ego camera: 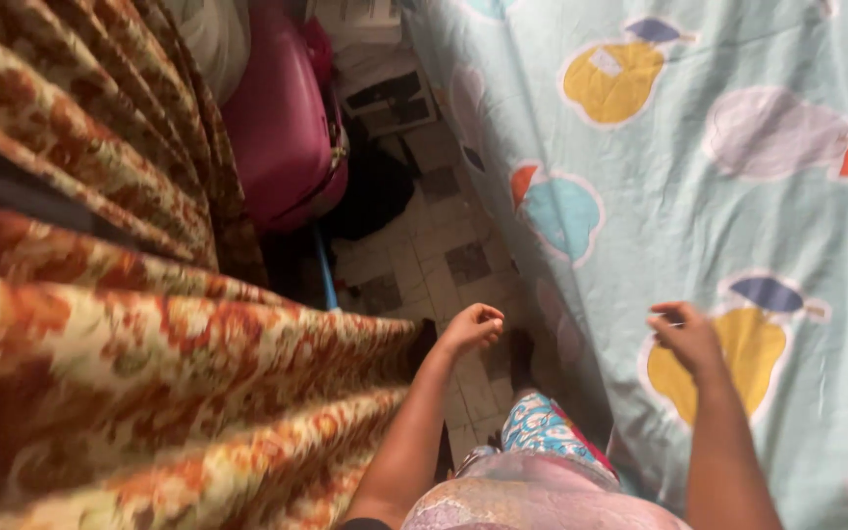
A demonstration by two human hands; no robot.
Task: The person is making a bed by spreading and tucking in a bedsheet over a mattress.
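1. The view looks steeply down between two big spreads of cloth, with a narrow strip of tiled floor (444, 260) running from near to far between them.
2. The left hand (470, 327) hangs over the floor strip near the middle of the view, fingers curled loosely inward toward the palm, holding nothing that shows. It sits just beside the near edge of the patterned curtain (149, 373).
3. That curtain fills the left side: thick folds in red, orange and cream, falling from the far left corner toward the near middle.
4. The right hand (684, 334) is raised at the pale green sheet (699, 196), fingers bent and pinched together at the cloth's surface. It seems to touch or nip the fabric, but the blur keeps me from telling whether any cloth is actually gripped.
5. The sheet covers the whole right side, printed with large pear and apple shapes in yellow, blue, white and orange. The right hand lies against a yellow pear (758, 358) with a blue leaf.
6. Far on the floor strip, a magenta suitcase (282, 128) stands beside the curtain, with dark bags and pale boxes heaped just right of it.
7. Near the bottom edge, the person's colourful printed clothing (542, 432) shows between the two forearms.
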